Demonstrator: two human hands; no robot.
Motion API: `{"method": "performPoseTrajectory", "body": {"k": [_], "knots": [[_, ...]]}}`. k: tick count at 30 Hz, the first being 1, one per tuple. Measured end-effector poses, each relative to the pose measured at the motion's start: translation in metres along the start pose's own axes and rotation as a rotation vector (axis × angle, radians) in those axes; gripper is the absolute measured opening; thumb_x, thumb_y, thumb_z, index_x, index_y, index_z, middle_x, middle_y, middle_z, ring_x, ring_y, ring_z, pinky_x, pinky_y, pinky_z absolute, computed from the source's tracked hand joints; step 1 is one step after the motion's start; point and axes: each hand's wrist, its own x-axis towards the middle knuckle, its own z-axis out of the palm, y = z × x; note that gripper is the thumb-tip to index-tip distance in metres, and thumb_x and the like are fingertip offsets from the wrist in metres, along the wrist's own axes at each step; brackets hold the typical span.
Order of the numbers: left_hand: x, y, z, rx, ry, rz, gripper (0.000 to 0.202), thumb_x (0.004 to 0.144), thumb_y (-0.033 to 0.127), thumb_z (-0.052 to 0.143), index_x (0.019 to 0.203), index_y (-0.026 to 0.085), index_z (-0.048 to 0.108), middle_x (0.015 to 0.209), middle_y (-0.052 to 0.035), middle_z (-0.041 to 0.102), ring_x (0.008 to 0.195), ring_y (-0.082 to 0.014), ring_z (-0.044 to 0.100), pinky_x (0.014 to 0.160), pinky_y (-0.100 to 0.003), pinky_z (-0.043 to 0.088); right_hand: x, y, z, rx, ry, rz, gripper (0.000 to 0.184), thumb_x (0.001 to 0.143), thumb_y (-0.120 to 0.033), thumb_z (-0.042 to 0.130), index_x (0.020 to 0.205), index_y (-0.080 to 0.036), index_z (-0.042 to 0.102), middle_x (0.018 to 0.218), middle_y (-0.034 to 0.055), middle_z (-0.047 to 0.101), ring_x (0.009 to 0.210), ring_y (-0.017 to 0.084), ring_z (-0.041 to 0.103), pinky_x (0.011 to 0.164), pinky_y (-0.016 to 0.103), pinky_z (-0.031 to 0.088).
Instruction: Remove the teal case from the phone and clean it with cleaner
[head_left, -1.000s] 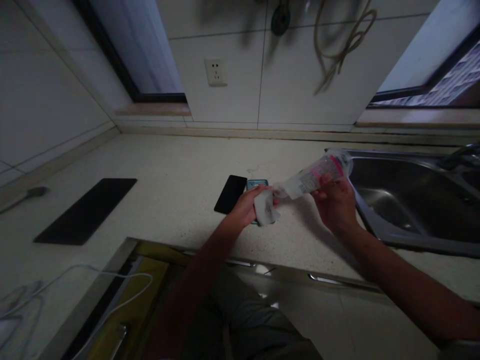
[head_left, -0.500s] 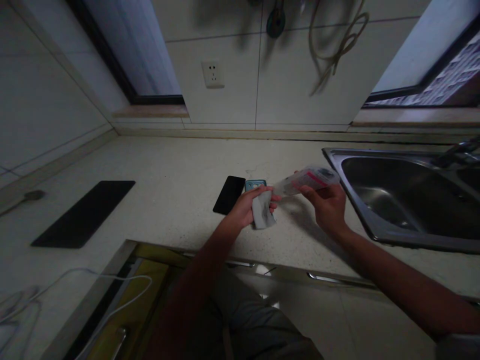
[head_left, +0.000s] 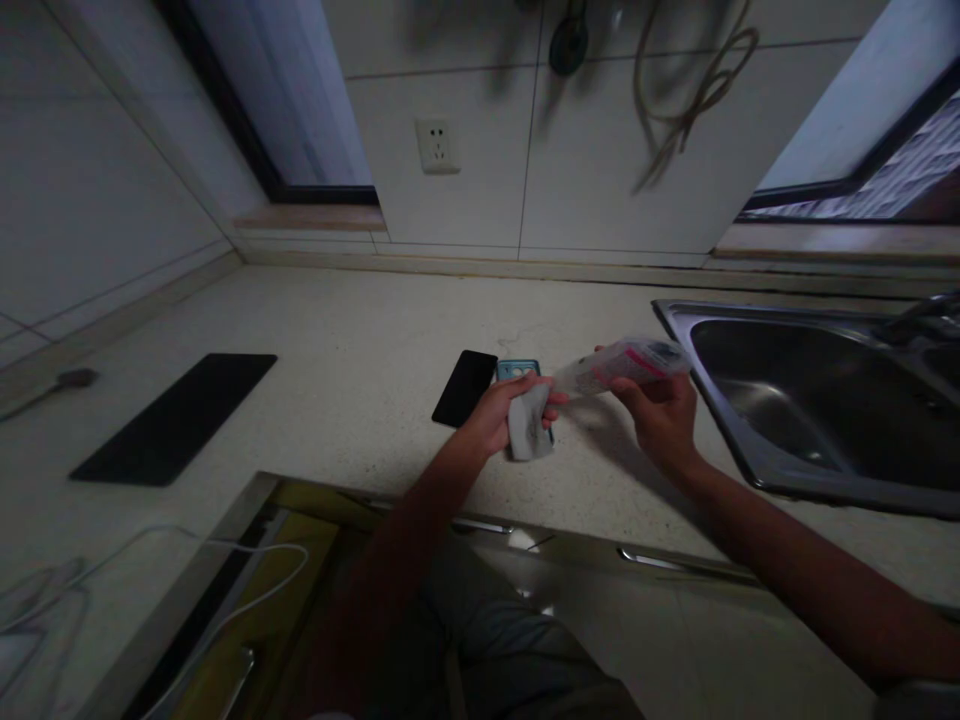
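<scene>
My left hand (head_left: 493,418) is closed around a light grey cloth (head_left: 529,428), which hangs down over the fingers. My right hand (head_left: 661,412) grips a clear plastic bottle (head_left: 626,366) with a pink-red band on its label. The bottle lies tilted, its narrow end pointing left at the cloth and the fingertips of my left hand. I cannot make out whether anything flows from it. Just behind my left hand, a blue-green phone case (head_left: 517,369) rests on the counter, partly covered by the hand and cloth. A black phone (head_left: 463,390) lies beside it on the left.
A steel sink (head_left: 739,440) is set into the counter (head_left: 360,400) at right. A flat black mat (head_left: 180,420) lies at left, near a white cable (head_left: 281,550). A socket (head_left: 437,147) and a hanging looped cord (head_left: 679,110) are on the tiled wall.
The view has shifted slightly, moving the scene a little to the right. Both hands keep their hold on the cloth and bottle in nearly the same pose.
</scene>
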Motion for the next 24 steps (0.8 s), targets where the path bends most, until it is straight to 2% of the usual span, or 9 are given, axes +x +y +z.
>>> {"method": "performPoseTrajectory", "body": {"k": [4, 8, 11, 17, 24], "knots": [[0.001, 0.0, -0.003, 0.033, 0.018, 0.031, 0.026, 0.1, 0.023, 0.048, 0.108, 0.006, 0.065, 0.079, -0.0155, 0.074, 0.053, -0.0163, 0.064, 0.054, -0.027, 0.052, -0.004, -0.007, 0.004, -0.012, -0.064, -0.078, 0.037, 0.079, -0.037, 0.085, 0.109, -0.022, 0.068, 0.116, 0.0101, 0.078, 0.108, 0.029, 0.075, 0.098, 0.049, 0.061], [0.003, 0.0, -0.006, 0.033, 0.009, 0.09, 0.023, 0.1, 0.021, 0.049, 0.105, 0.007, 0.066, 0.077, -0.0133, 0.073, 0.051, -0.0149, 0.063, 0.053, -0.026, 0.051, -0.008, -0.011, 0.008, -0.008, -0.086, -0.252, 0.037, 0.078, -0.027, 0.085, 0.109, -0.026, 0.066, 0.118, 0.0072, 0.078, 0.113, 0.028, 0.073, 0.1, 0.051, 0.06], [0.001, 0.0, -0.005, 0.04, 0.0, 0.111, 0.022, 0.1, 0.021, 0.049, 0.1, 0.008, 0.066, 0.075, -0.0119, 0.073, 0.05, -0.014, 0.063, 0.05, -0.024, 0.049, -0.009, -0.011, 0.007, -0.033, -0.112, -0.322, 0.038, 0.079, -0.02, 0.083, 0.112, -0.028, 0.066, 0.121, 0.0051, 0.077, 0.115, 0.028, 0.073, 0.098, 0.051, 0.06], [-0.002, -0.001, -0.004, 0.049, -0.011, 0.096, 0.024, 0.102, 0.021, 0.045, 0.099, 0.009, 0.066, 0.074, -0.0118, 0.074, 0.049, -0.0138, 0.063, 0.049, -0.023, 0.049, -0.009, -0.004, 0.003, -0.023, -0.132, -0.357, 0.044, 0.079, -0.015, 0.081, 0.116, -0.032, 0.065, 0.122, 0.002, 0.077, 0.115, 0.027, 0.072, 0.098, 0.051, 0.06], [0.001, -0.003, -0.01, 0.047, -0.05, 0.093, 0.023, 0.101, 0.024, 0.048, 0.103, 0.01, 0.067, 0.073, -0.0103, 0.073, 0.048, -0.0141, 0.063, 0.048, -0.023, 0.05, -0.011, -0.002, 0.004, -0.009, -0.104, -0.366, 0.041, 0.077, -0.022, 0.085, 0.111, -0.031, 0.064, 0.121, 0.0032, 0.077, 0.113, 0.028, 0.073, 0.096, 0.053, 0.06]]}}
